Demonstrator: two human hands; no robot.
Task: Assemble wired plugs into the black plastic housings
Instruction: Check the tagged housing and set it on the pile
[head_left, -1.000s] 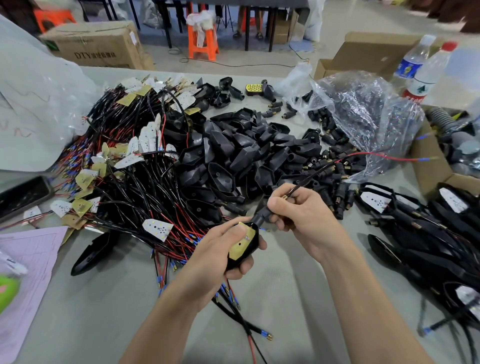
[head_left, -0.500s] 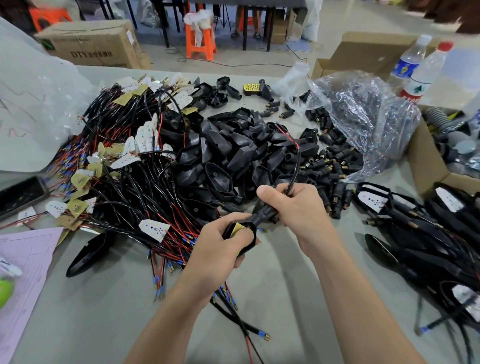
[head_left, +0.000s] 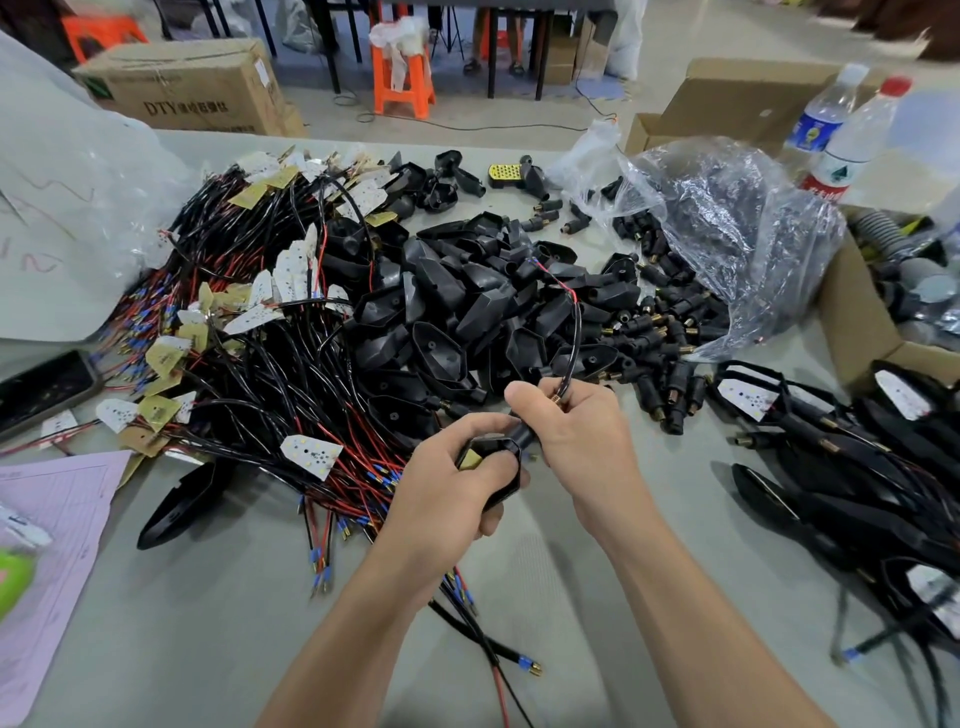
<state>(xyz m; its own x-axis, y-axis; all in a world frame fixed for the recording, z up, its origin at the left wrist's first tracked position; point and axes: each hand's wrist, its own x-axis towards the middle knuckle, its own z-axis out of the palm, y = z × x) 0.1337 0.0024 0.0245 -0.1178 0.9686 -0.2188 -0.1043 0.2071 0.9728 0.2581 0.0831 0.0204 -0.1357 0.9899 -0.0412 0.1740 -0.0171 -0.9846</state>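
Holding black plugs (head_left: 647, 241), a clear bag (head_left: 753, 208) lies beside piled housings (head_left: 467, 306).

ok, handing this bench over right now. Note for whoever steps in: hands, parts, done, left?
Left grip: holds a housing; a yellow board shows inside it.
Right grip: pinches the cable at the housing's neck; the cable loops up over the heap.
Parts: empty housings heaped mid-table, wired boards to their left, loose plugs by the bag.
Done: finished-looking units lie at the right.
Left: can't tell if this one is fully seated. Finish it, then work through the heaps.
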